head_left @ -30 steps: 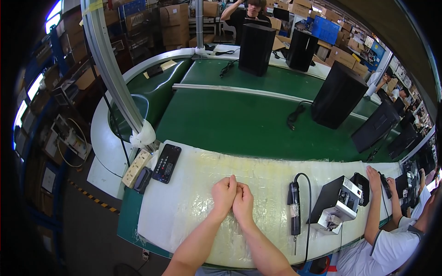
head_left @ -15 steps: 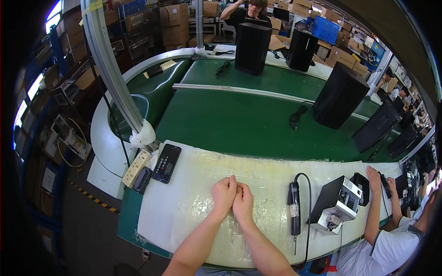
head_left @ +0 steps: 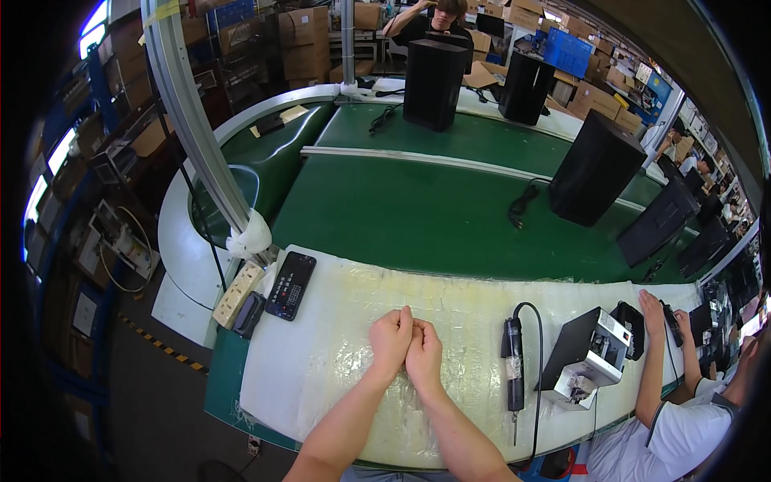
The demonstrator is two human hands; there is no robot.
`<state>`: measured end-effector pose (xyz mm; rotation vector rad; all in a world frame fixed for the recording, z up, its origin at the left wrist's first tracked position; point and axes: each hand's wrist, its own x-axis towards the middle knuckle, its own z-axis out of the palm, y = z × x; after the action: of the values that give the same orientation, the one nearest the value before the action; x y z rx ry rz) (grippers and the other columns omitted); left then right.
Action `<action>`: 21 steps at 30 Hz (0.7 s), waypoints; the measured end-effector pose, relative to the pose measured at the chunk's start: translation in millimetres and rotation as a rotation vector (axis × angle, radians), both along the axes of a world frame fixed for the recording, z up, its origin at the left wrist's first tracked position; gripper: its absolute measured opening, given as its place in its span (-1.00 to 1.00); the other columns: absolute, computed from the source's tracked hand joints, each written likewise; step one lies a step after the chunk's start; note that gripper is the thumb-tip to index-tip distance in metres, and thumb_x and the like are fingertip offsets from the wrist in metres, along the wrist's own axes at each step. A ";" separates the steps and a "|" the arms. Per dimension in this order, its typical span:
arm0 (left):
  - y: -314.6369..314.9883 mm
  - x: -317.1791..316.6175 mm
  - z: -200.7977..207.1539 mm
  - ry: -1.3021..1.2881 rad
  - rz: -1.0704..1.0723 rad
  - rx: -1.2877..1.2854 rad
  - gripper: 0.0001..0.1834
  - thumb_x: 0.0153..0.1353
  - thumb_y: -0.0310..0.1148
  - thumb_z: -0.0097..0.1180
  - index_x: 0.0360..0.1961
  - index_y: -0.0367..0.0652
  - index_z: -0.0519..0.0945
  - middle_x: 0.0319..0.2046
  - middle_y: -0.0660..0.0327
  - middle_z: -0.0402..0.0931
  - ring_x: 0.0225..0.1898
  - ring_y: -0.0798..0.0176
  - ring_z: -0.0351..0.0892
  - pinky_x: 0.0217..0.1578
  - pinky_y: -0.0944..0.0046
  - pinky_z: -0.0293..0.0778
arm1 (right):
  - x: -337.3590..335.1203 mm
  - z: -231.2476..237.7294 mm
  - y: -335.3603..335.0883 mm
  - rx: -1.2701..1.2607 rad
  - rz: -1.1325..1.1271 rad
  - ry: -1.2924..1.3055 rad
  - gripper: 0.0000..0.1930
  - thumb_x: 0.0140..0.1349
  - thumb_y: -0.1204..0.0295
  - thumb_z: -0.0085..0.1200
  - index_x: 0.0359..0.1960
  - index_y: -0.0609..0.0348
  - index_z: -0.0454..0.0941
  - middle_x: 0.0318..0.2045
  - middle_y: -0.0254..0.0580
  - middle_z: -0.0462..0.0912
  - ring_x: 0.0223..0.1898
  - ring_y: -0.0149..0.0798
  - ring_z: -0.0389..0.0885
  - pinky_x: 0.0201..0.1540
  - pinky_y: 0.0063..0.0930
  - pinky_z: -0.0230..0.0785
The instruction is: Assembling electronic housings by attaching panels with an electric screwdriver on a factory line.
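Note:
My left hand (head_left: pixel 392 341) and my right hand (head_left: pixel 424 350) rest against each other above the padded worktop (head_left: pixel 321 361), fingers curled in and thumbs up. Both are closed, and nothing shows between them; the palms are hidden. To their right lies a black electric screwdriver (head_left: pixel 515 365), its bit toward me and its cable looping from the far end. Farther right stands a silver and black screw feeder (head_left: pixel 586 357). At the worktop's left end lie a dark phone-like device with small keys (head_left: pixel 291 286) and a beige power strip (head_left: pixel 238 295).
Beyond the worktop runs a green conveyor (head_left: pixel 385 209) carrying black speaker cabinets (head_left: pixel 596 167) with power cords. A metal post (head_left: pixel 193 120) rises at the left. At the right a co-worker's hand (head_left: pixel 652 309) is near a black tool; another person (head_left: pixel 438 24) stands behind the far belt.
On the far belt a speaker cabinet has shifted slightly left, while the one on the near belt has moved slightly right with its cord. My hands have not moved.

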<state>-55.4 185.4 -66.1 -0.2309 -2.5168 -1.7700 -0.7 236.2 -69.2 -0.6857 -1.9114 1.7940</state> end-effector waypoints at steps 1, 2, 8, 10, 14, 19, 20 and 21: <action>0.4 -0.1 -0.5 0.000 -0.001 0.000 -0.57 0.31 -0.21 0.03 -0.60 -0.34 0.53 -0.70 -0.06 0.43 -0.70 0.11 0.38 -0.59 0.12 0.28 | 0.0 -1.4 0.6 0.011 0.000 -0.005 -0.75 0.38 0.41 -0.16 -0.12 0.29 0.53 -0.24 0.06 0.67 -0.20 -0.12 0.65 -0.11 -0.35 0.44; 0.4 -0.4 -1.4 0.006 0.000 -0.001 -0.57 0.31 -0.21 0.03 -0.60 -0.34 0.53 -0.70 -0.06 0.43 -0.70 0.11 0.38 -0.59 0.12 0.28 | 0.1 -1.0 0.4 0.010 0.001 -0.005 -0.75 0.38 0.41 -0.16 -0.12 0.29 0.53 -0.24 0.06 0.67 -0.20 -0.12 0.65 -0.11 -0.35 0.44; 0.2 -0.8 -3.4 0.026 0.005 -0.013 -0.57 0.31 -0.22 0.02 -0.60 -0.34 0.53 -0.70 -0.06 0.44 -0.70 0.10 0.38 -0.59 0.12 0.28 | 0.3 2.7 -0.8 0.002 -0.001 0.015 -0.77 0.39 0.47 -0.16 -0.13 0.36 0.52 -0.30 -0.10 0.65 -0.26 -0.37 0.56 -0.16 -0.50 0.41; 0.0 -1.2 -4.1 0.033 0.006 -0.009 -0.57 0.31 -0.22 0.02 -0.60 -0.34 0.54 -0.70 -0.06 0.44 -0.70 0.10 0.38 -0.59 0.11 0.28 | 0.3 2.8 -0.9 -0.023 0.007 0.006 -0.77 0.39 0.47 -0.17 -0.13 0.36 0.52 -0.30 -0.11 0.64 -0.26 -0.37 0.57 -0.15 -0.50 0.41; 0.6 -0.9 -3.5 0.023 0.006 -0.013 -0.57 0.31 -0.21 0.02 -0.60 -0.34 0.54 -0.70 -0.06 0.44 -0.70 0.08 0.39 -0.59 0.11 0.28 | 0.0 0.4 -0.5 -0.006 0.001 0.023 -0.77 0.39 0.47 -0.17 -0.13 0.36 0.52 -0.30 -0.11 0.64 -0.26 -0.37 0.56 -0.16 -0.51 0.41; 0.9 -0.4 -1.6 0.024 0.008 -0.017 -0.57 0.30 -0.21 0.02 -0.61 -0.34 0.54 -0.70 -0.07 0.44 -0.70 0.07 0.39 -0.59 0.10 0.29 | 0.3 -2.6 1.1 0.009 0.006 0.001 -0.74 0.39 0.39 -0.17 -0.12 0.30 0.53 -0.24 0.06 0.67 -0.20 -0.10 0.65 -0.10 -0.34 0.44; 0.8 -0.7 -3.1 0.029 0.011 -0.015 -0.57 0.30 -0.21 0.02 -0.60 -0.34 0.54 -0.70 -0.07 0.44 -0.70 0.07 0.39 -0.59 0.10 0.29 | 0.4 -1.9 0.7 0.009 0.007 0.001 -0.74 0.39 0.39 -0.17 -0.12 0.30 0.53 -0.24 0.06 0.67 -0.20 -0.10 0.65 -0.10 -0.34 0.44; 0.6 -0.9 -3.9 0.033 0.013 -0.013 -0.57 0.30 -0.21 0.02 -0.60 -0.34 0.54 -0.70 -0.07 0.44 -0.70 0.07 0.39 -0.59 0.10 0.29 | 0.5 -0.6 0.3 0.000 0.008 -0.005 -0.74 0.39 0.40 -0.17 -0.12 0.30 0.53 -0.24 0.06 0.67 -0.20 -0.10 0.65 -0.10 -0.34 0.44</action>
<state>-56.3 186.0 -69.9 -0.2416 -2.5015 -1.7309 -0.2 236.5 -69.7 -0.6846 -1.9201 1.7992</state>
